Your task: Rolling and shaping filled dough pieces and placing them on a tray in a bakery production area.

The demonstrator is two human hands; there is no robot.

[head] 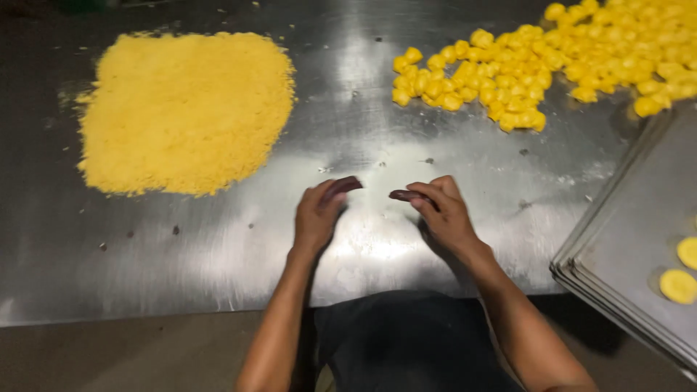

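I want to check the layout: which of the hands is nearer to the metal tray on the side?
Right. The right hand is over the table, between the left hand and the tray. The left hand is farther away, toward the yellow crumb pile.

place: food-production kitchen
signs: steel table [377,138], crumb heap [185,109] upper left, yellow dough pieces [537,65] upper right, stacked baking trays [624,247] at right

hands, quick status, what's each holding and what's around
Left hand and right hand each pinch a dark piece. Crumb pile far left, yellow dough balls far right.
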